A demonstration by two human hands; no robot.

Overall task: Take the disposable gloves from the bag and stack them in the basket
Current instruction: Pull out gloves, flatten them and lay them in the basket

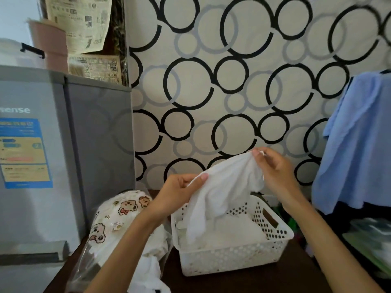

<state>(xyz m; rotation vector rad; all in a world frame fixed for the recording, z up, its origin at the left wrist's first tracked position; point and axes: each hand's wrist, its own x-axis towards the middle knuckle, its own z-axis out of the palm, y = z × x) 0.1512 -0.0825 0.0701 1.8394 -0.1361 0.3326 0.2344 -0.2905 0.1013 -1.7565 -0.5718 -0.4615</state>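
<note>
A thin white disposable glove (pixel 224 191) hangs stretched between both hands, above a white perforated basket (pixel 237 259). My left hand (pixel 177 193) pinches its lower left edge. My right hand (pixel 275 166) pinches its upper right end, higher up. The glove's loose end droops into the basket, where other white gloves (pixel 237 231) lie. A clear plastic bag (pixel 114 220) printed with cartoon bears lies left of the basket, with white gloves (pixel 152 265) spilling out of it.
Everything rests on a dark brown table (pixel 243 282). A grey fridge (pixel 63 155) stands close on the left. A blue cloth (pixel 357 144) hangs at the right, with green items (pixel 372 246) below it. The circle-patterned wall is right behind.
</note>
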